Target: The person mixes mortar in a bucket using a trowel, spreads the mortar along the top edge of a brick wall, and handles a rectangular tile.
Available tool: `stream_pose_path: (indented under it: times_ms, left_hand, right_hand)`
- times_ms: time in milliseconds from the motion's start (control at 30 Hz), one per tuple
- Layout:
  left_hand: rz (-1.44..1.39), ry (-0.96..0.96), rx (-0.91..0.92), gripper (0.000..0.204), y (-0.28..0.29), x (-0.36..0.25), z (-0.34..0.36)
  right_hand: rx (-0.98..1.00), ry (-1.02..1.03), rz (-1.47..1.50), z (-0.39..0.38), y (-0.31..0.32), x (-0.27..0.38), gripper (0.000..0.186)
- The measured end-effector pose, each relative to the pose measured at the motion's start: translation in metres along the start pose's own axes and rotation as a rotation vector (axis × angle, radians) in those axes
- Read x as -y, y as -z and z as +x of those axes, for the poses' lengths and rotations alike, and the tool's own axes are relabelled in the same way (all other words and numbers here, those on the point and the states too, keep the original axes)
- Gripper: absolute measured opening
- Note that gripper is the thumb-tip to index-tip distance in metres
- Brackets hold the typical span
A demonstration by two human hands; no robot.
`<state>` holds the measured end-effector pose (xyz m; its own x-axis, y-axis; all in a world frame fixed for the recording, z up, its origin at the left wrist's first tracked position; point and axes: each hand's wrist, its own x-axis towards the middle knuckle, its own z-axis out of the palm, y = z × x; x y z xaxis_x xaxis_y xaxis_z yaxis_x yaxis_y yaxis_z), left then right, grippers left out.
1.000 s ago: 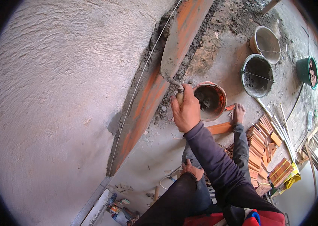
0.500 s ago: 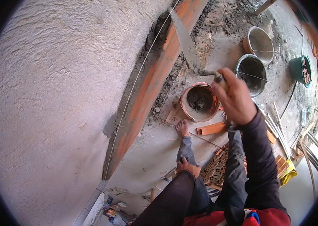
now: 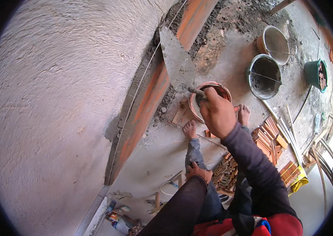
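My right hand is closed round the handle of a pointed trowel. Its mortar-smeared blade lies across the string line and the orange brick course at the foot of the rough plastered wall. Grey mortar fills the gap between bricks and wall. Beneath my right hand stands a bucket with a reddish rim, partly hidden by hand and trowel. My left hand grips my left leg near the knee, fingers wrapped round the trouser cloth.
A dark-lined bucket, a tan bucket and a green bucket of brick pieces stand to the right. Stacked orange bricks, pale pipes and a yellow sack lie near my right side. Loose mortar litters the floor.
My right hand has come down and left with the trowel, whose blade now shows its broad face lower along the bricks. My right foot has come into view. My left hand stays on the leg.
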<state>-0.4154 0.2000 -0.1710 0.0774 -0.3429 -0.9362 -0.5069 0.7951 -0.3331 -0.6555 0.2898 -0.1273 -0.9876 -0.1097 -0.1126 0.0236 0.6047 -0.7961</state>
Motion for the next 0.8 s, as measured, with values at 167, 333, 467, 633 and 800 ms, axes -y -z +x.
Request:
stream_pose_path:
  times_ms: [167, 333, 467, 633, 800]
  left_hand:
    - [0.014, -0.012, 0.004, 0.090, -0.009, 0.003, 0.010]
    - [0.111, -0.070, -0.015, 0.089, 0.006, -0.003, -0.005]
    - [0.118, -0.080, -0.024, 0.089, -0.004, 0.005, 0.006]
    - [0.077, -0.107, 0.018, 0.094, 0.005, -0.010, -0.009]
    - [0.100, -0.073, -0.084, 0.093, -0.013, -0.002, 0.006]
  right_hand:
    - [-0.105, 0.038, -0.023, 0.009, -0.066, -0.046, 0.027]
    - [-0.180, 0.010, 0.095, -0.012, -0.077, -0.095, 0.030]
    - [-0.263, 0.101, 0.088, 0.019, -0.051, -0.089, 0.019]
    - [-0.190, 0.086, 0.188, 0.102, -0.028, -0.095, 0.019]
    - [-0.065, -0.013, 0.029, 0.068, -0.017, -0.125, 0.021]
